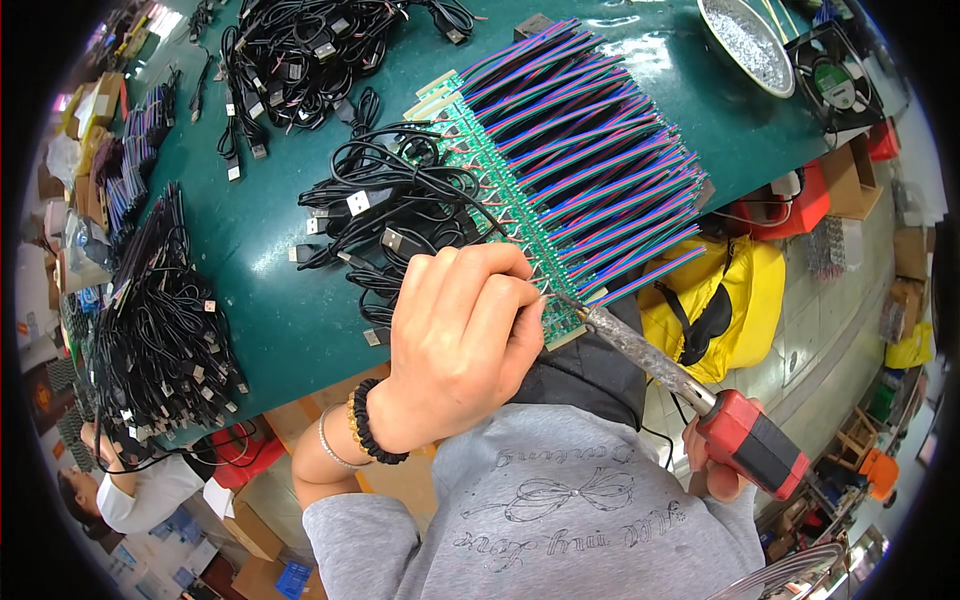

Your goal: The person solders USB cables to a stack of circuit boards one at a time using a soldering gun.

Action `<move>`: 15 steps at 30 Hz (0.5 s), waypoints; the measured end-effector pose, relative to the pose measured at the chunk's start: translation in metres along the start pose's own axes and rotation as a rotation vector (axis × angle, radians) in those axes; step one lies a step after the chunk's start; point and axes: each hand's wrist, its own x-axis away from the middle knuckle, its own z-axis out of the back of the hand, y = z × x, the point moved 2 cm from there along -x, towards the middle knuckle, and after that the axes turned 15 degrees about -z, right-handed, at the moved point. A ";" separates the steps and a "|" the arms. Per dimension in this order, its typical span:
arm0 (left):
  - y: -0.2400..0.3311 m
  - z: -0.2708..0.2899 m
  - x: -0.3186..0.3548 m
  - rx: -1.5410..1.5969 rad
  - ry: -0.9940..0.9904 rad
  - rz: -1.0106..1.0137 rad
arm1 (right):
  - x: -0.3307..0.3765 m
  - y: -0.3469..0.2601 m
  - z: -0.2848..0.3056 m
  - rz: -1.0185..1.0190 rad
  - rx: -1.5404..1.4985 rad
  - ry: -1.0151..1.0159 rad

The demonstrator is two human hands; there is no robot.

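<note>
My right hand grips the red and black handle of a soldering iron. Its tip meets the near end of a row of green circuit boards. Close beside the tip, my left hand is closed in a pinch at the boards' left edge, on what looks like the lead of a black USB cable; the fingers hide most of it. Red, green, blue and black wires fan out rightward from the boards. Black USB cables lie bunched along the boards' left side, several joined by thin wires.
More USB cables are heaped at the back, with another bundle at the table's left. A dish of silvery bits and a small fan stand back right. A yellow bag lies beyond the right edge. Another person sits lower left.
</note>
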 end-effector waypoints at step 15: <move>-0.003 0.000 -0.001 0.005 -0.011 -0.005 | -0.009 0.011 -0.003 0.135 -0.190 -0.070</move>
